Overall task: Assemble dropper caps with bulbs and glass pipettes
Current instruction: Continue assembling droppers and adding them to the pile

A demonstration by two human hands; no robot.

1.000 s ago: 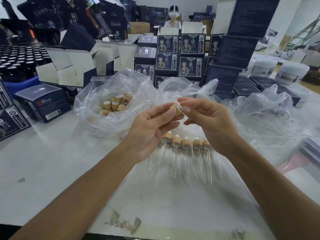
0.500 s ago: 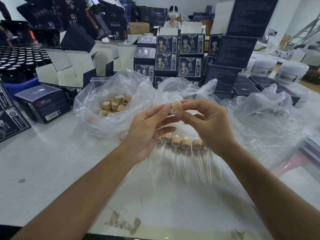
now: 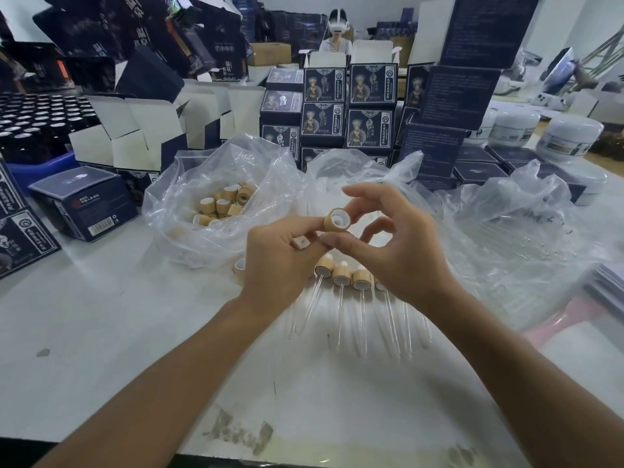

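Cap [image 3: 336, 220] between both hands' fingers [image 3: 351, 204]

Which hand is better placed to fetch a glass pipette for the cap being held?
Right, probably. The right hand is nearer the clear bag of glass pipettes, while the left hand can hold the tan wooden cap with white insert.

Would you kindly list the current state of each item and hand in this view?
Wooden cap: held up off the table, open end toward the camera, no pipette in it.
Left hand: pinches the cap.
Right hand: pinches the cap, other fingers spread.
Finished droppers: lying in a row on the table.
Bag of caps: open.
White-flapped boxes: open.
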